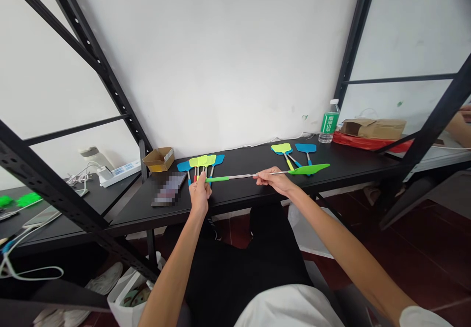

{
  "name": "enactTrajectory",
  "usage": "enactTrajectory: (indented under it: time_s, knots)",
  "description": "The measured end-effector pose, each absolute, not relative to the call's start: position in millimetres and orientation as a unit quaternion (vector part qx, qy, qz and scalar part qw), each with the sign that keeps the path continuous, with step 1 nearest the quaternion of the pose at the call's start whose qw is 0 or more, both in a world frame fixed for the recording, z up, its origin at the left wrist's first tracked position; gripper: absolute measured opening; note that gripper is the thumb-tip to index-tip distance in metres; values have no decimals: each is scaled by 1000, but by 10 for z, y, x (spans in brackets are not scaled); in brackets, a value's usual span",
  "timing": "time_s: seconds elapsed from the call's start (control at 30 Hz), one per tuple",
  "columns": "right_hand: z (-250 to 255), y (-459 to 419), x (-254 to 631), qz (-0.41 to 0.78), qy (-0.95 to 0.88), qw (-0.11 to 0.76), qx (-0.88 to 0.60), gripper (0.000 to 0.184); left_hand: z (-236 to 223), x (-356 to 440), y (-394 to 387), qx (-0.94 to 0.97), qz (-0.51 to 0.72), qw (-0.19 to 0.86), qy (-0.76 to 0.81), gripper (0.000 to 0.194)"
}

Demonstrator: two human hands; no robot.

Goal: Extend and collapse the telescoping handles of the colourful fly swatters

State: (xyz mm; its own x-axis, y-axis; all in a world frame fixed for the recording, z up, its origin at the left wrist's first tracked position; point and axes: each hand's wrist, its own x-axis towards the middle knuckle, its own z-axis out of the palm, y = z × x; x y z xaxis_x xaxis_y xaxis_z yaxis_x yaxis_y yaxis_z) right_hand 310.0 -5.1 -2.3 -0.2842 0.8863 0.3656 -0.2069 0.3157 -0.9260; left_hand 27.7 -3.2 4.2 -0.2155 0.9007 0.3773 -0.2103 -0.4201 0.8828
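Note:
A green fly swatter [309, 169] is stretched level between my two hands, above the front part of the black table. My left hand [199, 189] is closed round the end of its green handle. On the thin metal shaft, my right hand [275, 180] pinches the swatter close to its head, which points right. Behind my left hand lies a row of several yellow and blue fly swatters [202, 160], their handles partly hidden by the hand. Beyond the right hand rest a yellow swatter [281, 148] overlapping a blue one, and a separate blue swatter [305, 148].
A small open cardboard box [159, 159] and a phone with a blurred screen [170, 188] are on the left of the black table [243, 194]. A water bottle [329, 122] stands back right, near a larger carton [375, 128]. Black metal posts [106, 74] frame both sides.

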Motion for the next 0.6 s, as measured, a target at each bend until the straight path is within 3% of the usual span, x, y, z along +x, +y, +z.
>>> enactTrajectory:
  time_s: [0.4, 0.6]
  knots:
    - [7, -86, 3082, 527, -597, 538, -276, 30, 31, 283, -19, 479, 694, 400, 358, 68]
    - [9, -76, 3082, 552, -579, 537, -268, 40, 43, 275, -42, 480, 696, 410, 341, 58]
